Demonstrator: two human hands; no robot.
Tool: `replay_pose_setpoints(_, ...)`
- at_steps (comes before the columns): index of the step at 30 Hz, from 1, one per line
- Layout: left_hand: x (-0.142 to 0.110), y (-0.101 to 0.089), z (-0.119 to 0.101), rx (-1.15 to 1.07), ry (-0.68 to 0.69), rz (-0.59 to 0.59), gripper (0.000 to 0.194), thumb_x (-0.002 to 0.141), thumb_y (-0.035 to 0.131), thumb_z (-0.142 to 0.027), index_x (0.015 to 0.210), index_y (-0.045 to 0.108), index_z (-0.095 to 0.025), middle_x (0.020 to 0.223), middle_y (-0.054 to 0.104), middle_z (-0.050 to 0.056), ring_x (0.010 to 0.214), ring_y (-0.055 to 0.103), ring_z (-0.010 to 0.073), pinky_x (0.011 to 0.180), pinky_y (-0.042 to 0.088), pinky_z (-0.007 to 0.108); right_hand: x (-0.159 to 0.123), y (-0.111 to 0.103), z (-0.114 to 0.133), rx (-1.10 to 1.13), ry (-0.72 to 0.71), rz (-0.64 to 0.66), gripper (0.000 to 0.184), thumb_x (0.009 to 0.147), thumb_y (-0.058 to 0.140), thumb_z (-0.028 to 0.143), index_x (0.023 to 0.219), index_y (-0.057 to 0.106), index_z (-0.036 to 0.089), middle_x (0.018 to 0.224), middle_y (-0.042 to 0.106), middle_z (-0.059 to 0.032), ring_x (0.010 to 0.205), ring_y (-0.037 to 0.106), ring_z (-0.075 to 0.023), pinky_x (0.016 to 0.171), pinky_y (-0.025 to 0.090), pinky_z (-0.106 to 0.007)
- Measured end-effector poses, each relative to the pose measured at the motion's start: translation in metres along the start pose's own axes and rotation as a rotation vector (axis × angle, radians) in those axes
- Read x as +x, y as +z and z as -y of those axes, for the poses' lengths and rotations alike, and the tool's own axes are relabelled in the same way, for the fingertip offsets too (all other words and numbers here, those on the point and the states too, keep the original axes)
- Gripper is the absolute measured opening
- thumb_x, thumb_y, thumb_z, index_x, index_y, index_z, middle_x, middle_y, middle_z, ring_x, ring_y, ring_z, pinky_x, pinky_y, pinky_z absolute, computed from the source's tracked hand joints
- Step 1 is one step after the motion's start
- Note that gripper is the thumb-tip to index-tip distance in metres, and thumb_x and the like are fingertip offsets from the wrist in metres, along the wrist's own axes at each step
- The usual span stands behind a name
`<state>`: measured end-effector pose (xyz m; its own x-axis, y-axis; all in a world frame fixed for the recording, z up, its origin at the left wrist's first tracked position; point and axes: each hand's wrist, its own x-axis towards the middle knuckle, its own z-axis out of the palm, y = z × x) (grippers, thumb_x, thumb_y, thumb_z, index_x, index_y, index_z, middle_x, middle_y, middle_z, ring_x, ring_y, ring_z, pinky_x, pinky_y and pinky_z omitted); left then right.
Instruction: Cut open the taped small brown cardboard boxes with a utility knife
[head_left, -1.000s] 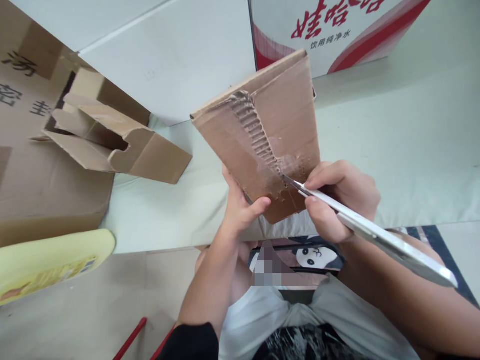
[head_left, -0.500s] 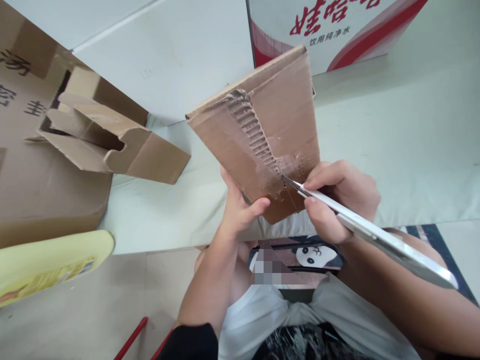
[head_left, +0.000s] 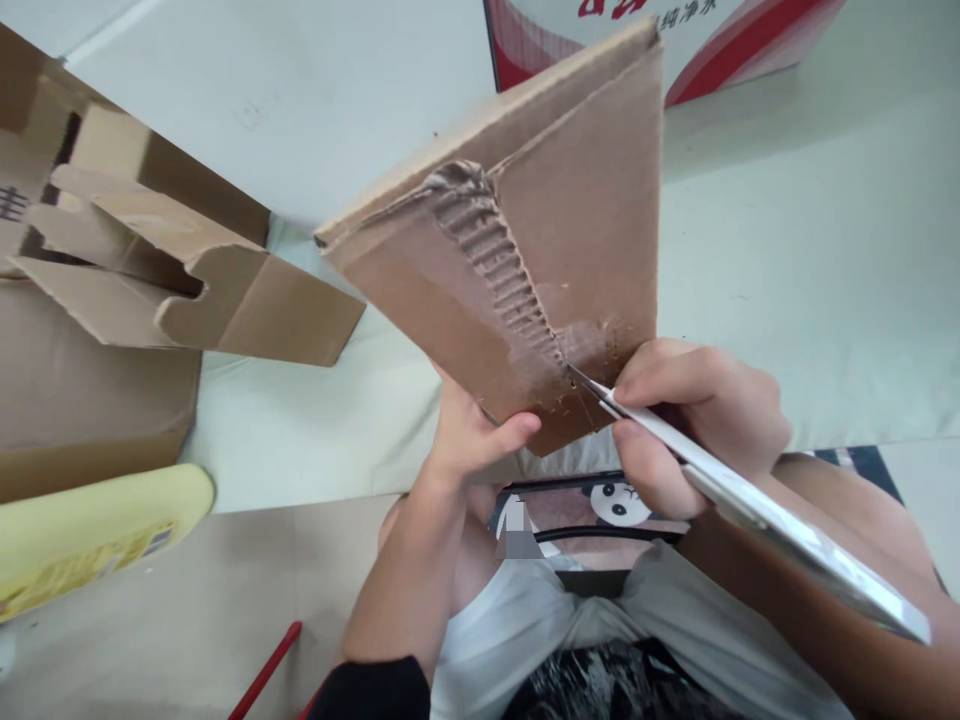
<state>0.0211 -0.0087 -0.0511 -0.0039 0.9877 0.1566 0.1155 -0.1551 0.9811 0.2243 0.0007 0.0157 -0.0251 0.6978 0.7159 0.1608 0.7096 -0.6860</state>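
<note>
A flat brown cardboard box (head_left: 600, 220) is held up in front of me, tilted, with its top layer torn along a strip that bares the corrugation. Around its lower left edge my left hand (head_left: 480, 430) is closed, thumb on the near face and the other fingers hidden behind. My right hand (head_left: 697, 420) pinches a white utility knife (head_left: 757, 485) near its front end. The blade tip touches the cardboard at the lower end of the torn strip, beside some small perforations. The knife's long handle points down to the right.
An opened cardboard carton (head_left: 292, 310) stands at the left beside a larger brown box (head_left: 97, 380). White boxes and a red-and-white printed carton (head_left: 750, 60) are at the back. A yellow-green bottle (head_left: 150, 530) lies at the lower left. Pale green cloth (head_left: 810, 260) covers the table.
The cardboard box appears larger, its top edge closer to my view. Both hands keep their grip, and the blade tip stays near the same spot. The background has shifted slightly left and up.
</note>
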Motion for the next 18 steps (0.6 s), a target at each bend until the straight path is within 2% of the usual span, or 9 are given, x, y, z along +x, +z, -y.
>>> replay_pose_setpoints(7,0.0,0.001,-0.001,-0.017,-0.01,0.027,0.075,0.069,0.082,-0.078,0.112,0.06,-0.022,0.129,0.065,0.017,0.127,0.063,0.0425,0.116,0.046,0.064,0.003,-0.005,0.004,-0.088,-0.009,0.048,0.019,0.07,0.058,0.008,0.079,0.055,0.024,0.059,0.056,0.004,0.047,0.05,-0.0105,0.041,0.034,-0.024)
replay_pose_setpoints(14,0.004,0.009,-0.002,-0.05,-0.014,-0.031,0.091,0.062,0.083,-0.083,0.121,0.052,-0.021,0.132,0.062,0.019,0.129,0.061,0.042,0.116,0.046,0.063,0.004,-0.008,0.003,-0.093,-0.003,0.052,0.019,0.071,0.06,0.009,0.081,0.057,0.024,0.058,0.057,0.0043,0.046,0.051,-0.0108,0.041,0.035,-0.024)
replay_pose_setpoints(18,0.008,0.011,-0.008,-0.077,-0.034,-0.007,0.102,0.059,0.083,-0.085,0.132,0.046,-0.024,0.138,0.06,0.02,0.139,0.055,0.046,0.115,0.046,0.064,0.002,-0.01,0.001,-0.042,0.014,0.048,0.02,0.07,0.061,0.009,0.083,0.059,0.024,0.06,0.058,0.0045,0.044,0.048,-0.0098,0.039,0.035,-0.024)
